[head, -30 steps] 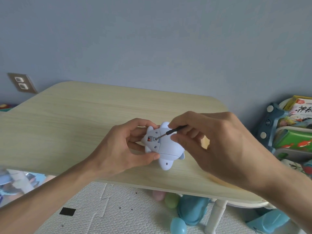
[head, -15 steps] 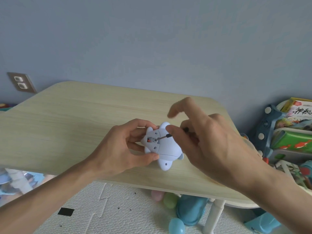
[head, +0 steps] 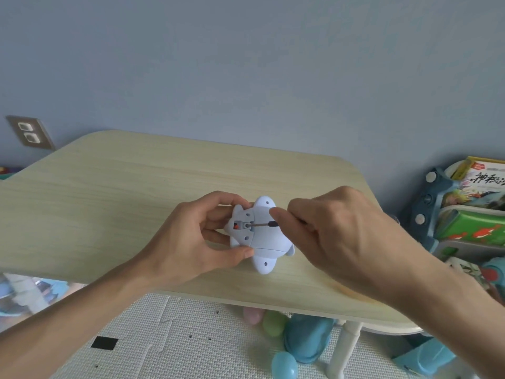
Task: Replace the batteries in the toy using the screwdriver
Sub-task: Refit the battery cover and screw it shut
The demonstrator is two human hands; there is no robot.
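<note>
Left hand (head: 188, 242) grips a pale blue toy (head: 259, 236) over the table (head: 109, 192); right hand (head: 341, 236) pinches a screwdriver (head: 262, 225), tip in the toy's underside.

A light wood-grain table (head: 114, 192) with rounded corners is seen against a blue-grey wall. A pale blue toy (head: 261, 237) is rested on it near the front edge.

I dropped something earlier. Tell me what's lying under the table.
Under the table: a pink egg, a green egg, a blue egg and a blue toy on the mat. The tabletop hides anything farther back.
</note>
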